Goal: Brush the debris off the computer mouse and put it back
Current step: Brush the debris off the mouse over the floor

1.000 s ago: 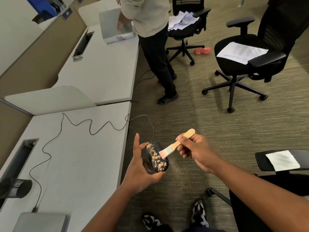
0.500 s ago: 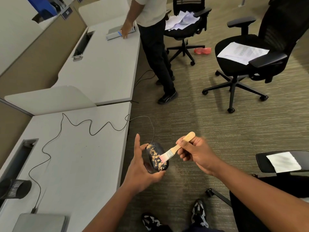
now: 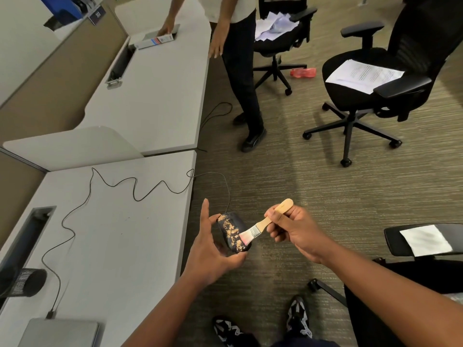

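**Debris being brushed from a mouse held over the carpet**

A black computer mouse (image 3: 233,232), speckled with tan debris (image 3: 231,230), is being gripped from below by the left hand (image 3: 213,249), index finger pointing up, just off the edge of the white desk (image 3: 112,246). A small wooden-handled brush (image 3: 263,225) is being pinched by the right hand (image 3: 295,226), its bristles touching the mouse's right side. The mouse cable (image 3: 135,189) is trailing across the desk.
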